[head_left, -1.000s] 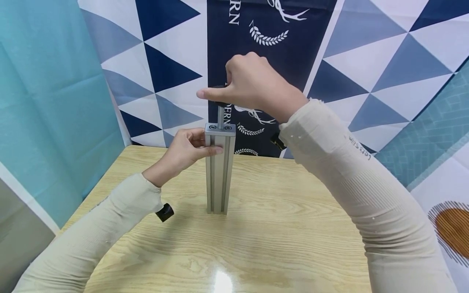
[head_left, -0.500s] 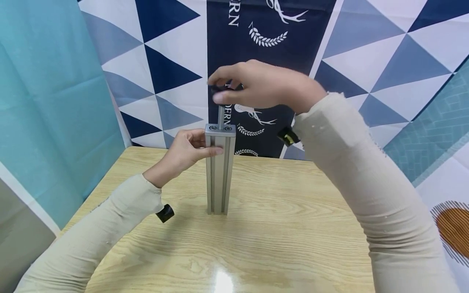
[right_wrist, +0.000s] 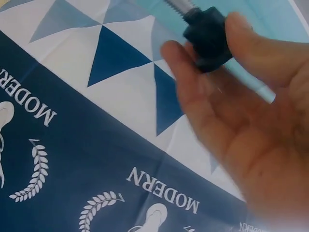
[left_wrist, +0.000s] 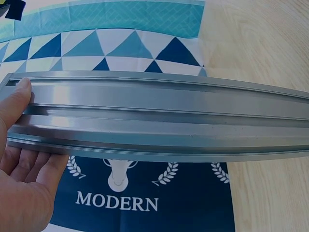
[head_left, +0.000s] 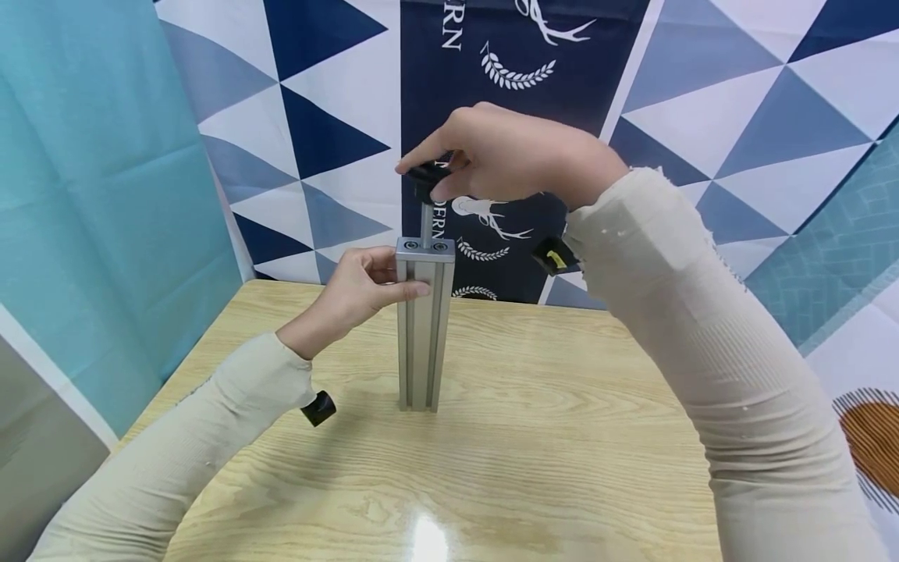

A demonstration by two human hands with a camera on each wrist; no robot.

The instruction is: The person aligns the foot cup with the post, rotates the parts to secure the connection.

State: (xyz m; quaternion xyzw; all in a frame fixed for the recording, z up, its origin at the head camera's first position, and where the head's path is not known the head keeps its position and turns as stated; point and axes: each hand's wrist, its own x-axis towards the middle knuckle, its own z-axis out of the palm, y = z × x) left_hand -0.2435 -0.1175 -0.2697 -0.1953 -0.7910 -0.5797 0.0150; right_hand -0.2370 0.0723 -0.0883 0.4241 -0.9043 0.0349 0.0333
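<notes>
A silver aluminium profile (head_left: 421, 336) stands upright on the table, with side slots and an end plate (head_left: 425, 255) showing two screw heads. My left hand (head_left: 358, 285) grips it near the top, thumb (left_wrist: 18, 99) on one face and fingers round the other side. From the end plate rises a metal rod (head_left: 427, 225), whose thread (right_wrist: 182, 7) shows in the right wrist view. A black knob (right_wrist: 208, 39) caps this rod. My right hand (head_left: 516, 156) pinches the knob between thumb and fingers from above. The knob is partly hidden by the hand in the head view.
The wood-grain table (head_left: 562, 437) spreads around the profile. A patterned cloth (head_left: 337, 101) hangs behind its far edge, and a teal curtain (head_left: 91, 179) hangs on the left. Small black wrist cameras (head_left: 318, 408) stick out from both sleeves.
My right hand has turned about the knob, its thumb swinging from pointing left to lying against the knob, with the wrist shifting right. My left hand and the profile stay put.
</notes>
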